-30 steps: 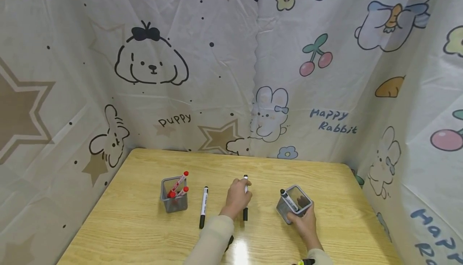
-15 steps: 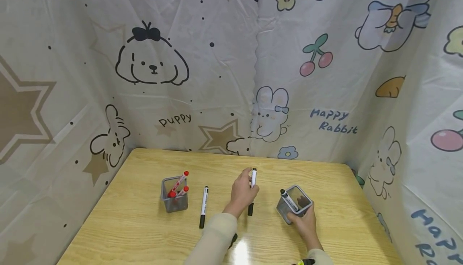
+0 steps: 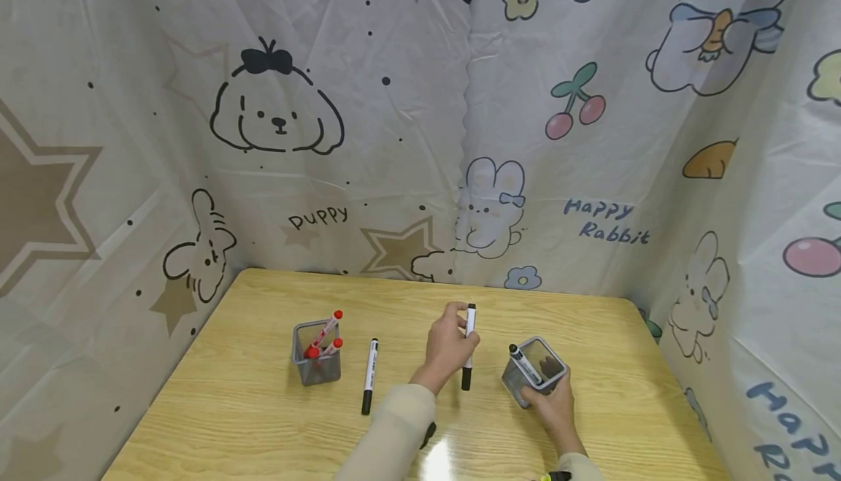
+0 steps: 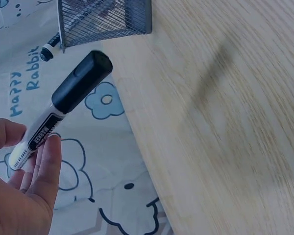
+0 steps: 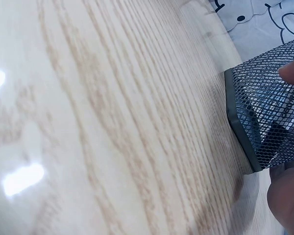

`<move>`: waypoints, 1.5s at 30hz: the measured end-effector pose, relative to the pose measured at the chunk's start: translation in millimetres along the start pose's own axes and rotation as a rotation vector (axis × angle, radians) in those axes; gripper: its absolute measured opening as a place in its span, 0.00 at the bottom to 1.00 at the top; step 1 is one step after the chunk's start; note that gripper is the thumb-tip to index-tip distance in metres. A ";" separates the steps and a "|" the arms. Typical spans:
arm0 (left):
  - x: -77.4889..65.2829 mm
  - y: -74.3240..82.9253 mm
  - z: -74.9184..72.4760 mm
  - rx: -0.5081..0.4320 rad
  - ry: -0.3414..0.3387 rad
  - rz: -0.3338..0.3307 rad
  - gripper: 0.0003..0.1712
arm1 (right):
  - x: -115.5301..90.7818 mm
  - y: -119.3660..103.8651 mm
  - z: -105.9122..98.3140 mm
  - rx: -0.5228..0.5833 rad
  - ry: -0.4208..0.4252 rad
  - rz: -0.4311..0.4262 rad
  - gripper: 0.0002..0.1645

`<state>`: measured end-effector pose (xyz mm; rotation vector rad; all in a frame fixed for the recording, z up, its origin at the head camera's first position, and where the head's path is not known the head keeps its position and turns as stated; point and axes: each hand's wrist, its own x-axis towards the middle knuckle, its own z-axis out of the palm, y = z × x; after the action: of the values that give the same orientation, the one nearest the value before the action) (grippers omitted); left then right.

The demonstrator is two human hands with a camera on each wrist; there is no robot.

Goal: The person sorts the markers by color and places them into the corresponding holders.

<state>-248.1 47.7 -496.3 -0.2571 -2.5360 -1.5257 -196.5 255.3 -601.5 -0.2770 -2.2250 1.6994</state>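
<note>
My left hand pinches a white marker with black ends above the middle of the table. In the left wrist view, thumb and fingers hold this marker near one end, its long black cap pointing away from the hand. On the right, my right hand grips a grey wire-mesh pen holder, which leans to one side. One black-capped marker stands slanted inside. The right wrist view shows the mesh wall between thumb and fingers, the holder's base edge close over the wood.
A second mesh pen holder with several red-capped markers stands at the left. Right of it lies another white marker with black ends. Printed cloth hangs behind the wooden table and along its sides.
My left hand has raised the marker off the table and moved it right, toward the holder in the right hand. The right hand and its pen holder have stayed in place.
</note>
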 end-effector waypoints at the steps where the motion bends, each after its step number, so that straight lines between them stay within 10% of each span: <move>1: -0.5 1.4 0.3 -0.008 -0.002 -0.002 0.28 | 0.0 0.1 0.0 0.002 -0.001 -0.001 0.47; 32: -0.3 15.2 7.0 -0.287 0.177 0.212 0.17 | -0.4 -3.3 -0.7 0.005 -0.044 0.028 0.48; 45: -3.8 16.1 10.6 -0.372 0.145 0.236 0.16 | -0.8 -3.8 -1.0 -0.004 -0.042 0.033 0.49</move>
<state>-241.2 64.2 -488.3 -0.4573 -2.0180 -1.8312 -195.1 254.9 -597.7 -0.2836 -2.2660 1.7337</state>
